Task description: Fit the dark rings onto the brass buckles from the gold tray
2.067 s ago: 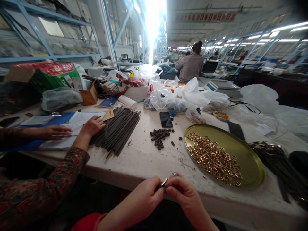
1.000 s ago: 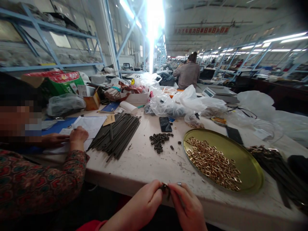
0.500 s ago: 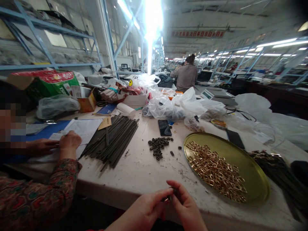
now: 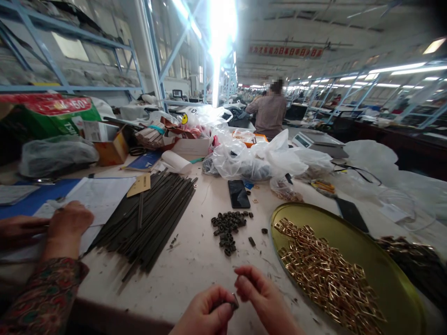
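Observation:
At the bottom of the view my left hand [image 4: 206, 316] pinches a small dark piece with a metal end [image 4: 233, 303]. My right hand [image 4: 263, 300] is right beside it, thumb and forefinger close together next to that piece; whether they grip it I cannot tell. Just ahead lie a pile of small dark loops [image 4: 227, 225] and, to the right, a round brass tray [image 4: 380, 270] heaped with gold buckles [image 4: 324, 272].
A bundle of dark straps [image 4: 150, 218] lies to the left, a black phone [image 4: 239, 193] in the middle, plastic bags [image 4: 258, 160] behind. A co-worker's hands [image 4: 64, 225] rest on papers at left. More dark straps [image 4: 415, 260] lie at right. Another person stands far back.
The camera has tipped down and closer to the table. My hands have moved over the table edge and my right fingers have drawn slightly apart from the left. The co-worker's hand slid left.

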`<state>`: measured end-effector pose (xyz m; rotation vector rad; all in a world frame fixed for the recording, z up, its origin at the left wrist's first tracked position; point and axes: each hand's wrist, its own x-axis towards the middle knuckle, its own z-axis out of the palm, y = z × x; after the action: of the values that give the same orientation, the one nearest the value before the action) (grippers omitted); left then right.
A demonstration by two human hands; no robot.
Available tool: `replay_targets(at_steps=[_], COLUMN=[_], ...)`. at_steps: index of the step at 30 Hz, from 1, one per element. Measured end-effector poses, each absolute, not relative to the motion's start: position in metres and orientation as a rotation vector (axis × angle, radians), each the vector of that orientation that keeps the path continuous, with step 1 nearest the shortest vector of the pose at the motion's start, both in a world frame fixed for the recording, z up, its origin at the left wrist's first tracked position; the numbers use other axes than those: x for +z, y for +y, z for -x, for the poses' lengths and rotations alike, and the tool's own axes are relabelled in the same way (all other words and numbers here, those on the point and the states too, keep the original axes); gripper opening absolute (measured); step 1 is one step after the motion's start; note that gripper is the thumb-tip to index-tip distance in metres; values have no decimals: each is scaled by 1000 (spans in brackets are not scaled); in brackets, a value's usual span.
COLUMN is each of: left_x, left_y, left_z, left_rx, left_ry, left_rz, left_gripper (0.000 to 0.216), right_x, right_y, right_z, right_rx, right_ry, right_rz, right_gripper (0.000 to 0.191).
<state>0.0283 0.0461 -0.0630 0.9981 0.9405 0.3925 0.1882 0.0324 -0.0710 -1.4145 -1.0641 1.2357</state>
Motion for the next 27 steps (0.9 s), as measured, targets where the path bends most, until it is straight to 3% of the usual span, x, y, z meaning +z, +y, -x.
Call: replay_targets(at_steps=[4, 7, 16, 22, 27], left_x=[-59, -58, -51, -26, -10], left_y=[54, 57, 58, 49, 29], left_z=[-27, -25, -20, -27, -26], left_rx=[429, 466, 579, 618, 587], left_ry=[1037, 1065, 1138, 1139, 1207], left_rz=[-989, -1011, -1236, -1443, -1690], left_gripper=[41, 36, 25, 30, 26], right_x=[-59, -64, -66, -41, -36], right_y=[74, 94, 75, 21, -5], right_z=[-204, -199, -194, -181, -177], right_rx=[639, 520, 643, 1358, 1146], right_ry=[-1620, -1852, -1651, -1048, -1162], right_rz=[1716, 1801, 1746, 1283, 1323], right_gripper=[16, 19, 1, 20, 26])
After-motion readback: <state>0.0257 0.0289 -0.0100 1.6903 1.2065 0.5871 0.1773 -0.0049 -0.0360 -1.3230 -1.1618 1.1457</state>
